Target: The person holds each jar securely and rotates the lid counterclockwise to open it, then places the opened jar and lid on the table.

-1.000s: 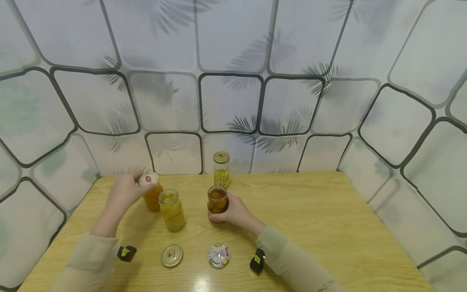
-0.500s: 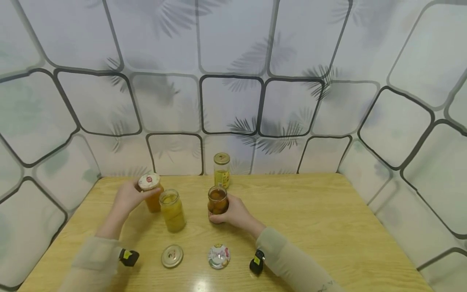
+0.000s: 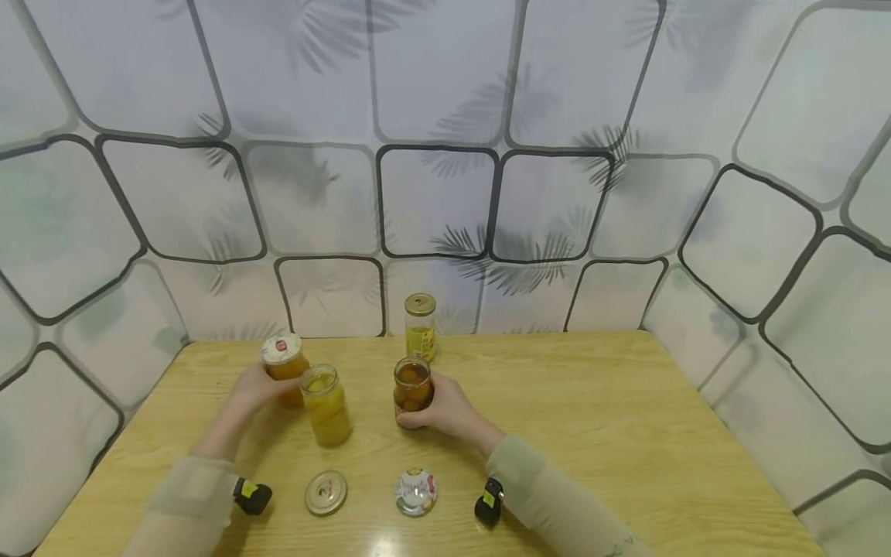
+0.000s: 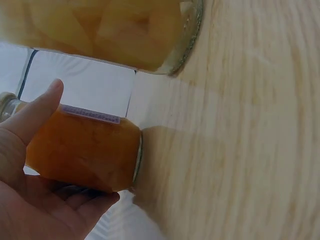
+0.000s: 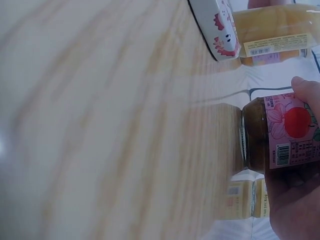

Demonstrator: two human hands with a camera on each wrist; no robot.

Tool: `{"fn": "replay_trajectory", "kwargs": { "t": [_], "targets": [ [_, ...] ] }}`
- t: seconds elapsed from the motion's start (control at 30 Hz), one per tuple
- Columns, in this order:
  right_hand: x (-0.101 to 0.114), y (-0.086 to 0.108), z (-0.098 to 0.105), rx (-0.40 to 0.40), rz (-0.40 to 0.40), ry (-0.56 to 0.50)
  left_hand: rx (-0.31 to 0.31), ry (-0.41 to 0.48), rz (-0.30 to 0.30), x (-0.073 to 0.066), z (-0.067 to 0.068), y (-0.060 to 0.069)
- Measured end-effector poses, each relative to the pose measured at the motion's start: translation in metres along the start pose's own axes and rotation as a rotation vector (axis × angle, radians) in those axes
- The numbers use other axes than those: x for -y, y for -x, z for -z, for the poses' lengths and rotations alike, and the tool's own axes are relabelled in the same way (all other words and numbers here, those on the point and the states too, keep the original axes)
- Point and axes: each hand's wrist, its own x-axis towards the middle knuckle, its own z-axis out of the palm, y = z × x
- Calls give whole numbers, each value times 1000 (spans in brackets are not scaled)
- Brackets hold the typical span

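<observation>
At the left of the table my left hand is around a jar of orange fruit with a white lid. Its thumb lies along one side of the glass, and its fingers reach round the other in the left wrist view. Right beside it stands a lidless jar of yellow fruit. My right hand grips a lidless jar of dark brown fruit; the right wrist view shows its pink label with a red fruit on it. Both gripped jars stand upright on the table.
Behind the brown jar stands a closed jar with a gold lid and yellow label. Two loose lids lie in front: a gold one and a colourful printed one. Patterned walls border the wooden table at the back and sides.
My left hand has moved down from the white lid to the body of the orange jar, leaving the lid uncovered. My right hand and the brown jar have stayed in place.
</observation>
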Motion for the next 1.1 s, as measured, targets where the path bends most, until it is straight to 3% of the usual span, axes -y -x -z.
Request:
{"fn": "replay_trajectory", "kwargs": {
  "t": [0.2,0.47,0.53,0.67,0.87,1.1],
  "targets": [
    [-2,0,-1,-1,-3,-3,-8,76,0,4,-6,-2],
    [-3,0,-2,-6,6,-6,-52,106,-9,2,-12,-1],
    [-3,0,-1,-5,7,-7,-83,89,-1,3,-13,-4],
    [-1,1,-1,-3,9,2,-89,69,3,5,-13,-5],
    [0,1,-1,10,12,-10,-59,55,27,1,-11,0],
    [0,1,-1,-2,5,-1,-64,31,13,5,-11,-5]
  ]
}}
